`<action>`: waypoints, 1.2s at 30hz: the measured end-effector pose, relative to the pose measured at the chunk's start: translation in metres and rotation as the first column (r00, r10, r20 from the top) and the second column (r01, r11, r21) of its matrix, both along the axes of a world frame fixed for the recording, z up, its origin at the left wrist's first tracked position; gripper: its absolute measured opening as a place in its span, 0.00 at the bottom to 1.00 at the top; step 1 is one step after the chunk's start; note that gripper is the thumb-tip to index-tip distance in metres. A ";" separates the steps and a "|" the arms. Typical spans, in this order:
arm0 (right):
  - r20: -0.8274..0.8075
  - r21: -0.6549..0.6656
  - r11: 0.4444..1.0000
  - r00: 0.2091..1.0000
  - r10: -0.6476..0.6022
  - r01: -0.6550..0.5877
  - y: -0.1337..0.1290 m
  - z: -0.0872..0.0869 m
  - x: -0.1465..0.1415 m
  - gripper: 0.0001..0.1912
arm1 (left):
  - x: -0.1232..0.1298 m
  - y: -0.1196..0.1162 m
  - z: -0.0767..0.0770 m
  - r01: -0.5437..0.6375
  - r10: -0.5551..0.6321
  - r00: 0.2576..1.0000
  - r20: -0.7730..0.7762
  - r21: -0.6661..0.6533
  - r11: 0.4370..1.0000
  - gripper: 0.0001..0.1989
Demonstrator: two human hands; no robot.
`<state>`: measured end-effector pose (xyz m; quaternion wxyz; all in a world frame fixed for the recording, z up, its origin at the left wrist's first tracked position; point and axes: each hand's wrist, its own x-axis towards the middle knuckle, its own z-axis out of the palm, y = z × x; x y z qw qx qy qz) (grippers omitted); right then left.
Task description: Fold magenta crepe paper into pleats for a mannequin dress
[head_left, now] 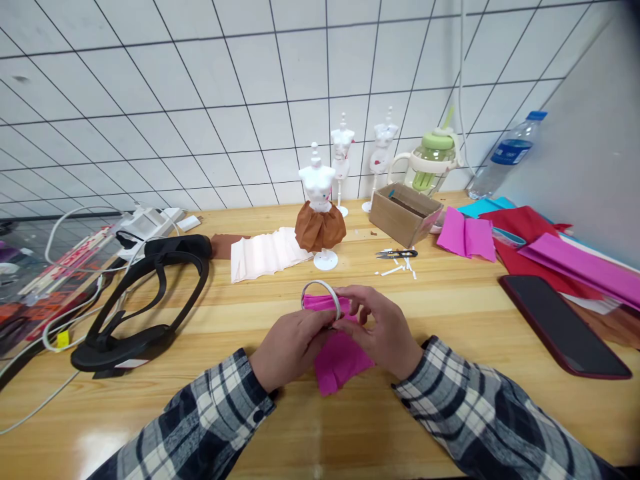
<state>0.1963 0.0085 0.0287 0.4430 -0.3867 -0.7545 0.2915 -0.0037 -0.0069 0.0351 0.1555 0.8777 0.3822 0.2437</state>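
Above a piece of magenta crepe paper (343, 363) on the wooden table, both my hands meet at a thin white ring that looks like a narrow roll of tape (323, 283). My left hand (297, 343) pinches the ring's lower edge between thumb and fingers. From the other side, my right hand (383, 327) has its thumb and fingertips closed at the same spot; what they pinch is too small to make out. Beyond the hands stands a small white dress form (317, 183) with a gathered brown skirt (320, 228).
Thread snips (397, 254) lie among white scraps (395, 270). Behind are a cardboard box (405, 217), two more dress forms and a green-lidded cup (435, 157). A phone (565, 327) and coloured paper lie right; a black strapped headset frame (145, 307) and cables lie left.
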 end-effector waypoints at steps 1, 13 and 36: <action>0.008 0.012 1.000 1.000 -0.006 0.006 0.000 -0.001 0.000 0.16 | 0.000 0.000 0.000 -0.016 0.016 1.000 -0.010 -0.015 1.000 0.12; 0.130 0.046 0.999 0.991 0.016 -0.022 0.001 0.001 0.000 0.05 | 0.000 0.001 0.000 -0.027 0.025 0.990 -0.137 -0.013 1.000 0.11; 0.272 0.300 0.949 0.962 0.016 -0.101 -0.011 0.013 -0.005 0.09 | 0.008 -0.010 0.014 -0.193 0.217 0.963 0.157 -0.153 0.969 0.10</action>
